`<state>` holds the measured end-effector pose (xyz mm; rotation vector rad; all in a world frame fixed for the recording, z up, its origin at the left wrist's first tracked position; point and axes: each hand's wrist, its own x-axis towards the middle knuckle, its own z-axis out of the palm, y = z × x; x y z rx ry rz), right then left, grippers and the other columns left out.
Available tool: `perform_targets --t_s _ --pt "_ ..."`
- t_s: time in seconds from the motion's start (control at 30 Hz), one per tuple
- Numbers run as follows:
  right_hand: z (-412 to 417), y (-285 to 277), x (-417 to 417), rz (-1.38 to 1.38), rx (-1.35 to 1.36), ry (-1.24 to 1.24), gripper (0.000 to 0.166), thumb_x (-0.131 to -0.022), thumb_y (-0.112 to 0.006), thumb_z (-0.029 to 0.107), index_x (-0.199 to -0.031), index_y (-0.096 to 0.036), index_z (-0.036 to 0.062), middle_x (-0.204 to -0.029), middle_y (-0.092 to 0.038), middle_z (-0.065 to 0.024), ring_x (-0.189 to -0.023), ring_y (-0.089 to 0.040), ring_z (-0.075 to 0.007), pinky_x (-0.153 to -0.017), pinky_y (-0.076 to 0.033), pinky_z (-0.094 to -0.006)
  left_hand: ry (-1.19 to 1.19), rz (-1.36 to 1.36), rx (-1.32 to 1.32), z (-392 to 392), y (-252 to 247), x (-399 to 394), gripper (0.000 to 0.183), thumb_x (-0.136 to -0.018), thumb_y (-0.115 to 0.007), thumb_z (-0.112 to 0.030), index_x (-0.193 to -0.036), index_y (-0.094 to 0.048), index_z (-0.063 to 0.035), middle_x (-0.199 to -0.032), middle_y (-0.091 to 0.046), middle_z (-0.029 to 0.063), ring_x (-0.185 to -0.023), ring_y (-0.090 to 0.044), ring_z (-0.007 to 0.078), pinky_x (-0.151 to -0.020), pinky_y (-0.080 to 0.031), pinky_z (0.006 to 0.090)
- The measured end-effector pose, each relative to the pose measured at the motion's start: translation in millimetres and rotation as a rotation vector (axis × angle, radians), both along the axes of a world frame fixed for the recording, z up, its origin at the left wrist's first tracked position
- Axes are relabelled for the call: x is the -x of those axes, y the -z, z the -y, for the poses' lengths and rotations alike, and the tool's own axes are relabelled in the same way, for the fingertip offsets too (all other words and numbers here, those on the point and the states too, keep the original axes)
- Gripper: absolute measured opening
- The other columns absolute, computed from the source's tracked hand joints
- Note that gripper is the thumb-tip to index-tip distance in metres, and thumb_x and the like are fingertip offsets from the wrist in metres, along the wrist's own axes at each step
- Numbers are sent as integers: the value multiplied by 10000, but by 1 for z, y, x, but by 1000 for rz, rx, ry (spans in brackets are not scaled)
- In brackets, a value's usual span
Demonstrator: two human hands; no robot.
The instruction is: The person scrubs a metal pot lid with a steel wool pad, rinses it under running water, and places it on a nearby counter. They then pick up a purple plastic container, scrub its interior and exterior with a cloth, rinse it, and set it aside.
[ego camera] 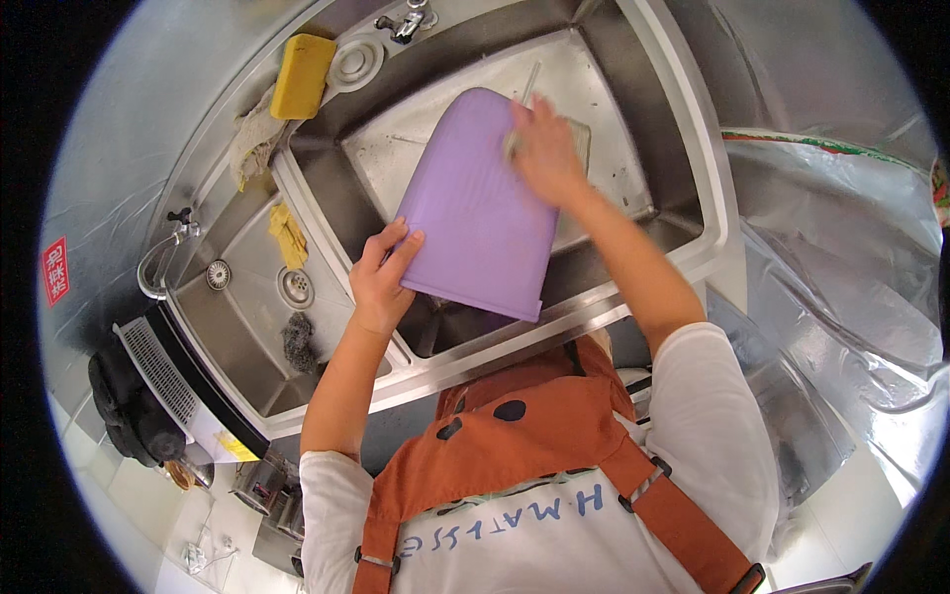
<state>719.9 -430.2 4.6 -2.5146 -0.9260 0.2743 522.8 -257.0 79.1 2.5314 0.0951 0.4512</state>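
Observation:
A purple plastic bin [475, 215] lies tilted on its side over the large basin of a stainless steel sink [608, 104]. Its straight rim points toward me. My left hand [382, 278] grips the bin near the rim's left corner, thumb on top. Against its right side, farther up, is my right hand [548, 152], blurred, with the fingers spread forward. A pale edge shows beside that palm, perhaps a scrubbing pad, but blur hides what it is. Behind the right hand, a greenish see-through object [580, 141] rests in the basin, partly covered.
Left of the divider, the smaller basin [245, 327] holds a yellow cloth [288, 236], a drain strainer [218, 275] and a steel wool scourer [299, 343]. A yellow sponge [303, 76] and a grey rag [256, 141] sit on the ledge, near a tap [407, 24].

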Motion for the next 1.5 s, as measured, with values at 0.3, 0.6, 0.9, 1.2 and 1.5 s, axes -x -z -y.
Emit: perform_targets --t_s 0.3,0.6,0.9,1.2,1.5 --pt "9 -36 79 -19 -80 -303 602 -746 -527 276 -1269 -347 38 -1330 -275 -242 -1260 -248 -328 -1016 -186 -469 -183 -99 73 9 -9 -6 334 -620 -632 49 -933 -624 -66 -953 -576 127 -866 -583 248 -742 -474 287" --pt "19 84 -68 -973 -817 788 313 -853 -444 203 -1094 -467 4 -968 -539 -136 -846 -553 -253 -778 -455 -369 -338 -60 130 -28 -8 -19 240 -698 -527 74 -907 -605 -13 -854 -602 97 -783 -579 198 -746 -436 258" --pt "49 -4 -36 -1431 -1418 804 262 -896 -383 127 -1108 -427 -20 -1070 -533 -168 -955 -544 -295 -818 -468 -412 -752 -385 790 -75 11 -15 191 -775 -528 -44 -924 -562 71 -797 -606 91 -695 -571 166 -626 -446 253" --pt "-6 65 19 -1148 -1124 695 359 -899 -399 240 -1195 -422 37 -1078 -531 -89 -969 -503 -163 -853 -386 -274 -793 -868 1427 -49 -18 -35 267 -732 -403 40 -987 -416 118 -823 -556 218 -582 -592 291 -326 -392 220" --pt "31 88 105 -1235 -617 917 423 -885 -417 300 -1230 -403 57 -1153 -501 -128 -1060 -459 -204 -906 -335 -279 -946 -723 1669 -39 -18 32 156 -722 -411 53 -873 -403 94 -759 -520 228 -531 -535 252 -320 -329 202"
